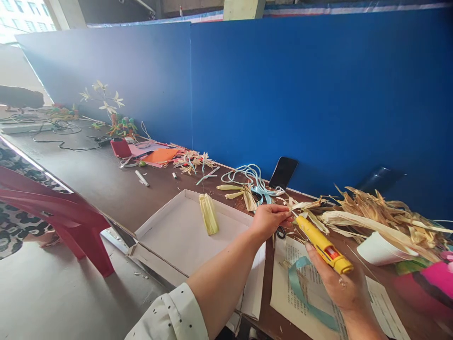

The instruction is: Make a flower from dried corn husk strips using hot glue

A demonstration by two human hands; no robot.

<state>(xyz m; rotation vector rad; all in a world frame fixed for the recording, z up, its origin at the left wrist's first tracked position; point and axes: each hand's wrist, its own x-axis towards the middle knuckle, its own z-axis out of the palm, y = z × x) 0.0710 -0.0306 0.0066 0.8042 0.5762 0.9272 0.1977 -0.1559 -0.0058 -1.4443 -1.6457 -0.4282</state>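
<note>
My right hand (338, 278) grips a yellow glue gun (320, 243), its tip pointing up and left toward my left hand (269, 218). My left hand is closed in a pinch on a small pale piece right at the gun's tip; I cannot make out what it is. Both hands hover over a printed paper sheet (311, 293) with a light blue ribbon (300, 293) lying on it. A folded yellow husk piece (208, 213) lies in a shallow white cardboard tray (177, 236) to the left of my forearm.
Dried corn husks (382, 215) are piled at the right beside a white cup (377, 250). A black phone (283, 172) leans on the blue partition, with blue cord (247, 177) next to it. Farther left lie husk flowers (193, 161), coloured papers (155, 153), cables. A red plastic chair (60, 212) stands left.
</note>
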